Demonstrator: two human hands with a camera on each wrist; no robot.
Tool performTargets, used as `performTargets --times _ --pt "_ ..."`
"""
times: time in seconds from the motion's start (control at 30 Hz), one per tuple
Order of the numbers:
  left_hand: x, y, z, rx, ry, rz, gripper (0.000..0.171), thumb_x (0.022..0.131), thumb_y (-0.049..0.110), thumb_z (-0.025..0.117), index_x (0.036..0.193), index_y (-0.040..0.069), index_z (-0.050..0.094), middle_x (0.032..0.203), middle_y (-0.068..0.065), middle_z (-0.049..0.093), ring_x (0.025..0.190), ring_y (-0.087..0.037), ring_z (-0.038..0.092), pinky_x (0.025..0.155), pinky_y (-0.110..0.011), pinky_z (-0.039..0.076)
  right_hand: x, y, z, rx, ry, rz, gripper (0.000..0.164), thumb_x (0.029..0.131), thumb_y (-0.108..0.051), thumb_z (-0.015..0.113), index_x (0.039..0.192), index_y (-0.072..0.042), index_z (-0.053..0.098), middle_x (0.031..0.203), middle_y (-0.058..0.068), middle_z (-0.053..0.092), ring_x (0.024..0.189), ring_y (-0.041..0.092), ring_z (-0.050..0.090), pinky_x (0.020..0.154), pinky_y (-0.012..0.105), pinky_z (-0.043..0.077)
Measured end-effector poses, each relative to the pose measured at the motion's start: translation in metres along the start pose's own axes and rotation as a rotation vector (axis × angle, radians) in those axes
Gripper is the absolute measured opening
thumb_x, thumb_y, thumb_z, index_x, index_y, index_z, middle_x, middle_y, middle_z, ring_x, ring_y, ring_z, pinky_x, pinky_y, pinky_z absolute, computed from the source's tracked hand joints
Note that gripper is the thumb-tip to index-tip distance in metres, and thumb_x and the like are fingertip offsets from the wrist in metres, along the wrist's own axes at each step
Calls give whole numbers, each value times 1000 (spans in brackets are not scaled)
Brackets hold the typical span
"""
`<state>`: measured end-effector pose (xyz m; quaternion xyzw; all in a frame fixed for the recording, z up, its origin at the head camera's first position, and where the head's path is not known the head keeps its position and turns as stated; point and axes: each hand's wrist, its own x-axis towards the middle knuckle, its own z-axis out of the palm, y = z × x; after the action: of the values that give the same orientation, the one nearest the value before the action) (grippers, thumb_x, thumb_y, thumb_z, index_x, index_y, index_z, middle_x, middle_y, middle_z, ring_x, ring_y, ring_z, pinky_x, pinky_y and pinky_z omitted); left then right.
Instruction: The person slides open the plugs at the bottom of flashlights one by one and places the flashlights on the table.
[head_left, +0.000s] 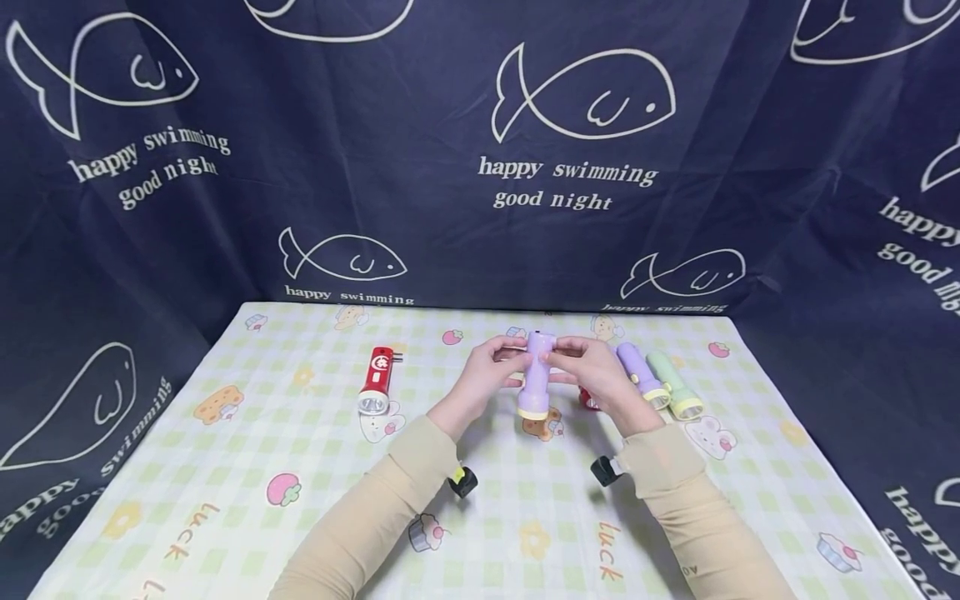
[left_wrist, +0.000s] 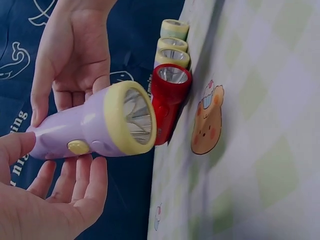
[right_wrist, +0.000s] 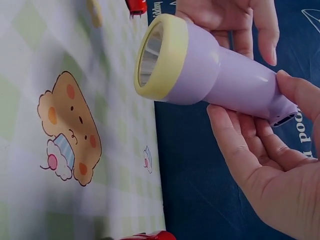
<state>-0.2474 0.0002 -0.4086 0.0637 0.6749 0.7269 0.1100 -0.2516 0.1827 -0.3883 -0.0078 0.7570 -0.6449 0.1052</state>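
Note:
Both hands hold a light purple flashlight (head_left: 536, 375) with a yellow rim, raised above the table with its lens end toward the wearer. My left hand (head_left: 483, 375) has its thumb by the tail and its fingertips against the body beside the yellow button (left_wrist: 78, 146). From the other side, my right hand (head_left: 600, 375) grips it with the thumb near the tail and the fingers along the body. A dark slot (right_wrist: 285, 119) shows at the tail end. Partly hidden behind the right hand lies a red flashlight (left_wrist: 170, 92).
To the left, another red flashlight (head_left: 377, 379) lies with metal plug prongs (head_left: 397, 357) sticking out. On the right rest a second purple flashlight (head_left: 642, 375) and a green flashlight (head_left: 675, 387). A checked cloth (head_left: 247, 450) covers the table; a dark blue fish-print curtain (head_left: 442, 167) surrounds it.

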Motion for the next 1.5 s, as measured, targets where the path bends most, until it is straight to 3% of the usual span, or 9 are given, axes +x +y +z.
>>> performTargets --times 0.4,0.63,0.77,0.93,1.17,1.33,1.5 --pt "1 8 -4 8 -54 9 42 86 15 69 124 4 57 116 -15 61 93 -16 61 79 -40 57 -6 9 3 -6 -45 -141 44 84 -8 69 119 12 52 110 21 61 90 12 65 83 37 55" --pt "-17 30 -4 82 -77 41 40 88 12 66 124 0 55 116 -19 60 90 -15 59 81 -45 55 -9 8 5 -33 -41 -167 45 84 -12 71 118 11 54 109 20 62 89 10 65 87 45 52" --pt "-20 32 -6 99 -81 48 39 88 13 66 124 0 55 116 -20 59 89 -15 58 82 -47 55 -9 8 7 -41 -42 -167 44 83 -11 71 118 11 55 108 20 62 88 10 65 85 44 53" --pt "-22 32 -8 119 -79 62 39 88 12 67 124 0 56 116 -19 60 89 -15 60 82 -46 55 -9 8 9 -67 -52 -186 43 83 -11 72 117 10 56 107 21 63 86 12 65 84 46 54" --pt "-7 7 -13 138 -39 125 39 85 18 71 120 6 59 113 -14 64 90 -18 63 78 -39 57 -10 4 10 -90 -73 -202 47 83 -12 72 122 5 54 113 22 60 93 17 64 84 47 53" --pt "-12 8 -16 160 -30 172 35 85 15 71 118 6 61 110 -11 65 94 -22 64 77 -34 57 -10 0 11 -124 -97 -245 49 81 -11 73 124 1 53 116 21 59 100 29 60 80 37 57" --pt "-16 7 -19 216 -26 218 34 85 15 71 116 6 61 109 -10 66 95 -21 63 80 -30 55 -12 -3 11 -133 -125 -284 46 81 -11 73 122 -1 55 116 18 60 100 26 61 81 36 56"
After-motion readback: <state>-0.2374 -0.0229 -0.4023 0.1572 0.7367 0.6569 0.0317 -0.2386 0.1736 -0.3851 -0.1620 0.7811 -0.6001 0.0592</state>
